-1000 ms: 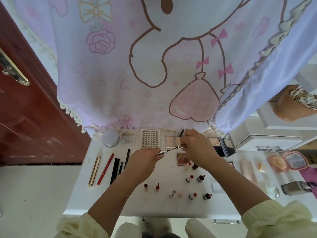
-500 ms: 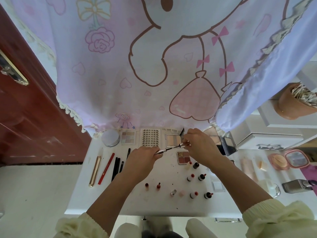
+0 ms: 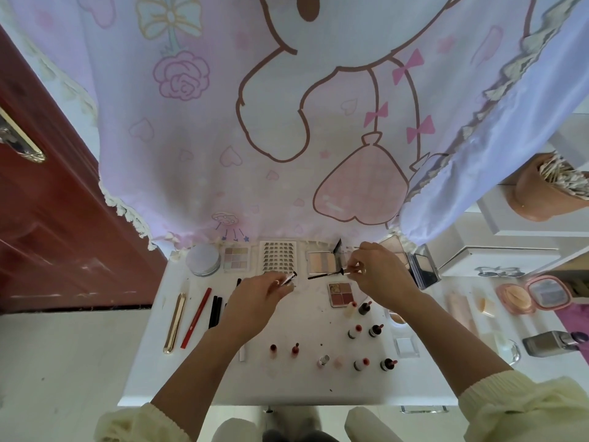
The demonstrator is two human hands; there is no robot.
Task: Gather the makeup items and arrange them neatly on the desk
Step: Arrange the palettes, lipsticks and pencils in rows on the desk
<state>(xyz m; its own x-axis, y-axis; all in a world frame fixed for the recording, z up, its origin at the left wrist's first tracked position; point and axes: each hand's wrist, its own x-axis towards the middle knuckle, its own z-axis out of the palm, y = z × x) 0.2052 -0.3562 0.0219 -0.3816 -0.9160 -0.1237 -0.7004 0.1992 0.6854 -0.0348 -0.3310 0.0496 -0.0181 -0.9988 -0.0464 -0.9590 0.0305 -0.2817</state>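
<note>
Over the white desk (image 3: 287, 387), my left hand (image 3: 255, 298) grips a silver mascara tube (image 3: 288, 278). To its right, my right hand (image 3: 379, 275) pinches the cap end of the thin dark mascara wand (image 3: 325, 275), which is out of the tube and points left, a short gap from its mouth. Along the back edge lie a round white jar (image 3: 203, 260), an eyeshadow palette (image 3: 236, 259), a lash card (image 3: 278, 258) and an open beige palette (image 3: 322, 262). Pencils and a gold tube (image 3: 174, 322) lie in a row at the left. Several small bottles (image 3: 358, 331) stand at the front.
A small red palette (image 3: 341, 293) lies under my right wrist. A pink cartoon cloth (image 3: 287, 122) hangs behind the desk. A dark wooden door (image 3: 47, 218) is at the left. At the right are a mirrored compact (image 3: 420, 266), pink compacts (image 3: 529, 295), a glass bottle (image 3: 554, 342) and a brown cup of swabs (image 3: 548, 189).
One second ago the wand and tube were joined between both hands. Now my hands have drawn apart and the wand is out of the tube.
</note>
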